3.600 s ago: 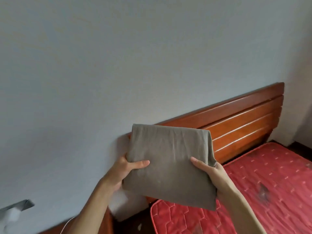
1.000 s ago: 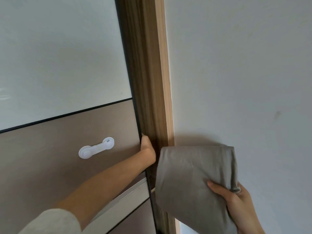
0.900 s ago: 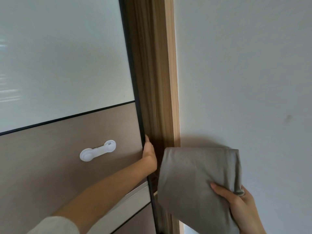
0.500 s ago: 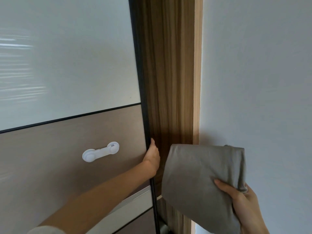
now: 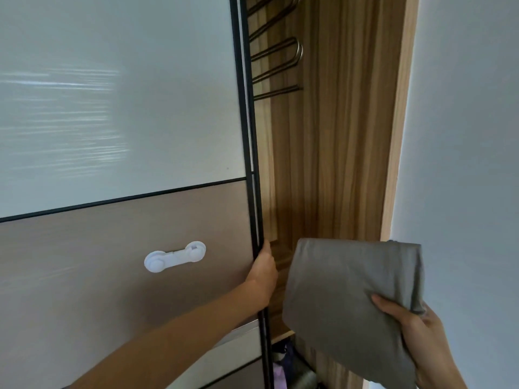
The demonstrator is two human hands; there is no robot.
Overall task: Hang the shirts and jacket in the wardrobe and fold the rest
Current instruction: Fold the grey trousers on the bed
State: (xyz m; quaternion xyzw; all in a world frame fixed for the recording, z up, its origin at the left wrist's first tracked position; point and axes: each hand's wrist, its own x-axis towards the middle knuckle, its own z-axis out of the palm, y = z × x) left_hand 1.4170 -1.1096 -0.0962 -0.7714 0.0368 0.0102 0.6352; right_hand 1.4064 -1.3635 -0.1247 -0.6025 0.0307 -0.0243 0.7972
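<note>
Left hand (image 5: 262, 276) gripping the sliding door (image 5: 140, 122) has pulled it wider, so the folded garment (image 5: 345, 290) the right hand (image 5: 415, 332) clutches beside it can probably go in.

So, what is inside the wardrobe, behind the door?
In the open gap: metal rods at the top, a wooden side wall, and low down something purple and dark. The door, held by the left hand, hides the rest.

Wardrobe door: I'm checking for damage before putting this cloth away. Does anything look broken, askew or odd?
No damage shows. The only oddity is the white latch on the door: it sits tilted on the brown panel, right end higher. The cloth in the right hand looks neatly folded.
</note>
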